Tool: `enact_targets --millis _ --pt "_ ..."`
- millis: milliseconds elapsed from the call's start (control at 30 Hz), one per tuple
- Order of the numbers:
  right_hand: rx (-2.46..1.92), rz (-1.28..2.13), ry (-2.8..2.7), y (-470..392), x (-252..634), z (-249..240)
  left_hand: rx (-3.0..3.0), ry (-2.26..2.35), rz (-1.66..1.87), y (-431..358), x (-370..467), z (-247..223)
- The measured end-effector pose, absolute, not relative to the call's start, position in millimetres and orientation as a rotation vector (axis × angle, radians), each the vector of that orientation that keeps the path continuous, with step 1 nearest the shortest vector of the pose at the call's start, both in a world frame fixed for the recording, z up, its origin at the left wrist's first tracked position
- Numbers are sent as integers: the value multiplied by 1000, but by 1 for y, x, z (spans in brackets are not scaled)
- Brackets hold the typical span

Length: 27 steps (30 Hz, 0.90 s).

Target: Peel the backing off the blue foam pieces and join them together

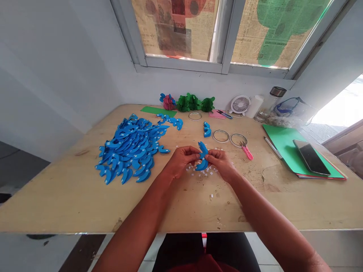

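Pinching a blue paper cutout point(202, 165) now with the fingers of left hand point(180, 161) and right hand point(225, 164), one from each side, near white scraps point(207, 172) on the tabletop point(193, 211)! Working between heaped blue pieces point(134, 141) at left and pink-handled scissors point(247, 152) at right.

The held paper piece point(202, 165) was bright blue, matching the heaped cutouts point(133, 141), which were speckled with white, while the counter point(70, 200) was pale tan mottled with brown. Three folded ornaments point(193, 102) were deep green beside a pink-and-blue one point(168, 102), the snips point(248, 153) were pink-handled and the fan point(240, 104) white. Yellowish newsprint point(246, 43) carried dark lettering plus red and green patches.
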State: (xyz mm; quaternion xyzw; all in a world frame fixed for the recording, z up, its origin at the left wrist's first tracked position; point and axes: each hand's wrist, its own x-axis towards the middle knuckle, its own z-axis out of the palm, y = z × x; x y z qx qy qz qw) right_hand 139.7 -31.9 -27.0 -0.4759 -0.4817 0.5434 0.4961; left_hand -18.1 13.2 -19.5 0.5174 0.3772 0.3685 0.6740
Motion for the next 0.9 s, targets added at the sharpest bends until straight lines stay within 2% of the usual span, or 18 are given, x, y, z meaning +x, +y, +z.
enact_targets --millis 900 --pt "-1024 1437 -1109 -32 138 -29 1085 810 839 14 -19 -20"
